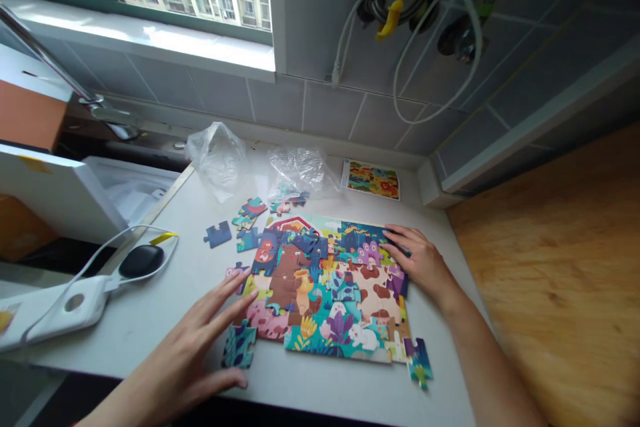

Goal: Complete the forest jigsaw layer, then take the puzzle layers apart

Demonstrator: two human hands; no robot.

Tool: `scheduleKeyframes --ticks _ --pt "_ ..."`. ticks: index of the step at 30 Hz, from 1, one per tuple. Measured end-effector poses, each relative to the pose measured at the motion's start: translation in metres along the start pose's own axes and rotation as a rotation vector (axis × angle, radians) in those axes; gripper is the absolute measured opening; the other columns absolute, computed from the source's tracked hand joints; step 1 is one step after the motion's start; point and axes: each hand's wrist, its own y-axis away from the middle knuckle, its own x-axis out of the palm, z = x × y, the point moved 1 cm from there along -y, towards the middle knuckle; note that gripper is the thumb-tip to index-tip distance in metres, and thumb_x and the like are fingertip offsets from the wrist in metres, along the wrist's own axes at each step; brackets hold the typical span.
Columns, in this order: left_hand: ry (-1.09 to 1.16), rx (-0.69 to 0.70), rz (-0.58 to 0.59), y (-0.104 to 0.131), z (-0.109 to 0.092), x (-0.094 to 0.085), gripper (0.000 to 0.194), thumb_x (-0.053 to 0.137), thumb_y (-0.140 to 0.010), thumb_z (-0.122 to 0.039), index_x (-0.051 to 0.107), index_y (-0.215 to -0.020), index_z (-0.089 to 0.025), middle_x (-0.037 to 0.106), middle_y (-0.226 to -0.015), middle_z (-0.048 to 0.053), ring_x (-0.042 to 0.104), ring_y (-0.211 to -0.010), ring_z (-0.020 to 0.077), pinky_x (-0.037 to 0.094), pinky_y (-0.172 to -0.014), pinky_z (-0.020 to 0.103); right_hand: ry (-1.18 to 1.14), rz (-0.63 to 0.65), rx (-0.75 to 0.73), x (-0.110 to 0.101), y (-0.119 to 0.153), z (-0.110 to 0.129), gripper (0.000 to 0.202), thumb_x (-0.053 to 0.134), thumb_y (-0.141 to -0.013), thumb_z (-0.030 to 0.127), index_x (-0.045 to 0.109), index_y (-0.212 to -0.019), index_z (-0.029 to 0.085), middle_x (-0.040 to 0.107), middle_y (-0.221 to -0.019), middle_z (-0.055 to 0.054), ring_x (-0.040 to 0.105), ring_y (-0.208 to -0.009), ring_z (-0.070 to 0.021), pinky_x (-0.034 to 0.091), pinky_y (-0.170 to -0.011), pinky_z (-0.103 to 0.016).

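Far left, the white power strip lay on the table, a black charger just beside it. Then in came our left hand, fingers spread wide, thumb well apart and pinching nothing! Its foremost fingertips reached over the puzzle's left edge; whether they pressed or hovered, we couldn't tell. Near them, a dark blue piece lay loose, and a leaf-patterned piece sat between thumb and forefinger in our view, unpinched. A little cluster of loose pieces waited beyond.

Centre stage, the puzzle, flat on the table between our hands, its outline stepped at the lower left! Good handling here, we judged, meant light, level fingertips: squeeze from both sides and the joints could buckle; brace one edge, square the other, and the rows should stay true.

Behind stood the picture card's bright animals, lying flat. And on the right, our right hand covered the upper corner, fingers slightly apart, thumb hidden, so we couldn't tell if they gripped anything. Below it, one purple-and-green piece tilted beside the lower corner.
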Motion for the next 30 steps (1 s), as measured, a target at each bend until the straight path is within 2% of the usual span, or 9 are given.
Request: scheduleKeyframes --ticks 2,4,7,9,13,16,22,30 --pt "-0.041 0.025 0.051 0.008 -0.007 0.007 0.096 0.075 -0.087 -0.066 0.035 -0.167 -0.032 0.036 -0.171 0.014 0.050 -0.149 0.0413 0.058 -0.110 0.053 0.014 -0.005 -0.014 0.001 0.000 -0.002 0.036 0.063 -0.101 0.046 0.083 -0.120 0.023 0.077 -0.130 -0.013 0.071 -0.120 -0.0333 0.057 -0.108 -0.054" --pt "-0.075 0.046 0.060 0.010 -0.010 0.013 0.090 0.075 -0.090 -0.061 0.037 -0.166 -0.032 0.037 -0.171 0.012 0.046 -0.152 0.0408 0.054 -0.114 0.055 0.019 -0.014 -0.024 0.003 0.000 -0.003 0.036 0.063 -0.101 0.046 0.083 -0.120 0.023 0.077 -0.130 -0.013 0.071 -0.119 -0.0336 0.058 -0.107 -0.055" --pt "-0.119 0.081 -0.018 0.008 -0.009 0.019 0.071 0.069 -0.098 -0.050 0.044 -0.163 -0.033 0.040 -0.170 0.011 0.049 -0.151 0.0370 0.053 -0.116 0.051 0.014 -0.039 -0.034 0.005 0.002 -0.003 0.035 0.062 -0.101 0.046 0.083 -0.120 0.024 0.077 -0.131 -0.013 0.071 -0.121 -0.0339 0.058 -0.107 -0.055" --pt "-0.134 0.123 -0.062 0.007 -0.006 0.021 0.062 0.066 -0.101 -0.049 0.050 -0.159 -0.032 0.043 -0.169 0.011 0.053 -0.148 0.0342 0.053 -0.117 0.048 -0.005 -0.058 -0.037 0.006 0.003 -0.004 0.035 0.062 -0.101 0.046 0.083 -0.118 0.025 0.074 -0.137 -0.013 0.071 -0.123 -0.0337 0.058 -0.108 -0.054" --pt "-0.114 0.172 -0.105 0.008 -0.002 0.026 0.058 0.064 -0.102 -0.051 0.055 -0.155 -0.029 0.052 -0.162 0.012 0.056 -0.146 0.0301 0.051 -0.120 0.046 -0.053 -0.073 -0.052 0.007 0.004 -0.007 0.031 0.062 -0.101 0.042 0.086 -0.112 0.026 0.073 -0.137 -0.012 0.072 -0.120 -0.0329 0.060 -0.106 -0.052" --pt "-0.058 0.135 -0.116 0.011 -0.002 0.027 0.057 0.066 -0.101 -0.048 0.055 -0.153 -0.027 0.055 -0.160 0.014 0.055 -0.147 0.0305 0.050 -0.120 0.049 -0.066 -0.085 -0.059 0.007 0.004 -0.008 0.030 0.063 -0.099 0.043 0.086 -0.108 0.027 0.076 -0.131 -0.012 0.072 -0.119 -0.0340 0.059 -0.105 -0.055" --pt "0.027 0.026 -0.131 0.007 -0.008 0.021 0.055 0.076 -0.095 -0.046 0.062 -0.146 -0.030 0.057 -0.157 0.013 0.054 -0.147 0.0341 0.056 -0.114 0.053 -0.083 -0.116 -0.044 0.007 0.005 -0.005 0.035 0.065 -0.098 0.049 0.084 -0.115 0.025 0.075 -0.131 -0.014 0.070 -0.121 -0.0345 0.057 -0.108 -0.056" --pt "0.043 -0.047 -0.142 0.004 -0.016 0.018 0.048 0.078 -0.093 -0.042 0.067 -0.138 -0.030 0.057 -0.157 0.012 0.053 -0.146 0.0352 0.052 -0.116 0.058 -0.082 -0.086 -0.083 0.006 0.003 0.005 0.037 0.068 -0.094 0.047 0.082 -0.121 0.025 0.074 -0.131 -0.013 0.069 -0.121 -0.0345 0.056 -0.110 -0.054"
